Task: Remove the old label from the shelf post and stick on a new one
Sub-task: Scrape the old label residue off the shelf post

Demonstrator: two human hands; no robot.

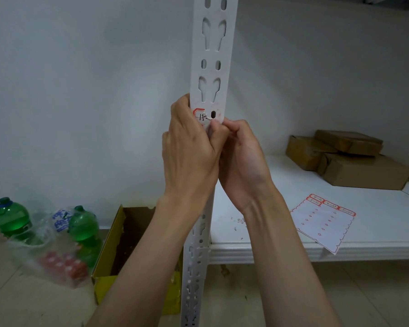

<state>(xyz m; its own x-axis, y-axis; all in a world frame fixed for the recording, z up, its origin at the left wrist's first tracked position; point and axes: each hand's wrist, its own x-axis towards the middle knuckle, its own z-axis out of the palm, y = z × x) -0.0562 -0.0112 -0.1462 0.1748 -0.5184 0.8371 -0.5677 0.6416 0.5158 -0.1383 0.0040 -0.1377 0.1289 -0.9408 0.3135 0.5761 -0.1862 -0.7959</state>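
Old label on white slotted shelf post: red border, handwritten digits, right part torn off, residue around slot. Left hand grips post beside it; right hand fingertips pinch label's torn edge. Label sheet on shelf.

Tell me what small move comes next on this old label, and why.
Probably keep peeling: the right hand pinches the torn edge of the old label, which is only partly off the shelf post, while the left hand grips the post. The sheet of new labels waits on the shelf.
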